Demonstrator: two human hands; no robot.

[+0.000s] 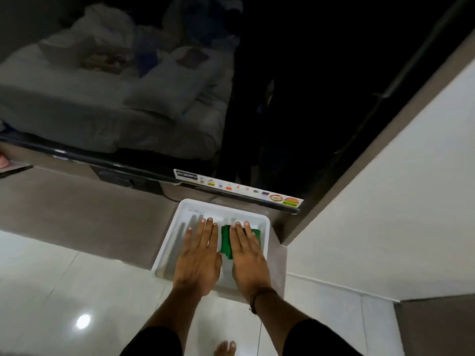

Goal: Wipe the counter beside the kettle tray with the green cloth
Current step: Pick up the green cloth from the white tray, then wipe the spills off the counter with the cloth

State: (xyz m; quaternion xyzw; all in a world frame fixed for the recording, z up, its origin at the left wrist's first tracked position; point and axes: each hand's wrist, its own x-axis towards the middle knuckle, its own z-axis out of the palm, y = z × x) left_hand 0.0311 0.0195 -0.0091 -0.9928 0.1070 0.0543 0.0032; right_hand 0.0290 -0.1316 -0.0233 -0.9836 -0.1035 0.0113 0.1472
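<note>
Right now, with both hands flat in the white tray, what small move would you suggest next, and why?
Probably close the right hand on the green cloth and lift it out of the white tray. The cloth lies inside the tray under that flat hand, while the grey counter to be wiped lies outside it. The left hand rests flat beside the cloth.

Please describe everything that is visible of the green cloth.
The green cloth looks like soft fabric, dark green and folded into a small flat pad. It lies inside the white tray, on its floor, toward the right side. The right hand rests flat on it and hides much of it. The left hand lies beside it; contact is unclear.
</note>
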